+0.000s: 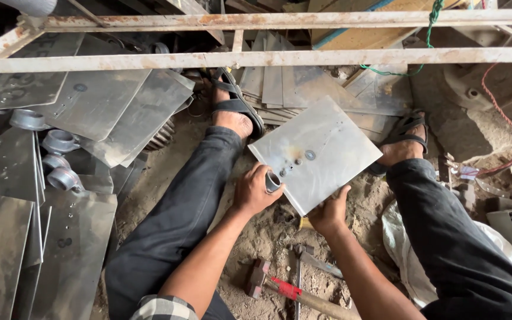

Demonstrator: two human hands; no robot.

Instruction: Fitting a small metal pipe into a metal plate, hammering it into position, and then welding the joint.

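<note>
Two hands on one square metal sheet, held tilted above the dirt floor between my legs. Left hand fingers curl around a short metal ring at the sheet's left edge; right hand pinches the lower corner. Judged stiff, light, sharp-edged: hold by edges.

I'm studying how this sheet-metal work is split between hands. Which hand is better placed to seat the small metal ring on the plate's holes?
Probably the left hand: it already holds the small metal ring beside the holes, while the right hand grips the square metal plate at its lower edge.
</note>
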